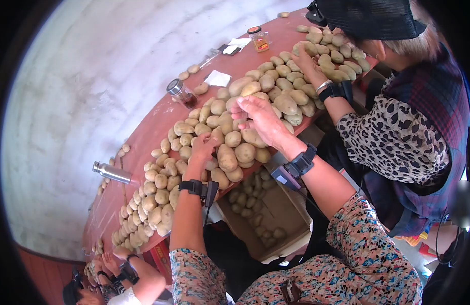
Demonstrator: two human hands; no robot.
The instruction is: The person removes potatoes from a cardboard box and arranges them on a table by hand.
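Note:
A long heap of potatoes (pixel 227 157) lies along the near side of the red table. My left hand (pixel 203 146) is down in the middle of the heap, its fingers curled against a potato (pixel 217 135). To the right and a little higher, my right hand (pixel 263 119) is over the heap. Its thumb and fingers are apart, and I see nothing between them. Larger potatoes (pixel 286 104) lie just beyond that hand. Each of my wrists wears a black strap with a small device.
An open cardboard box (pixel 286 216) holding potatoes stands below the table edge. On the red table (pixel 153 119) are a steel bottle (pixel 112 172), a lidded glass jar (pixel 182 93), another jar (pixel 258 39) and white paper (pixel 217 78). People work at right and lower left.

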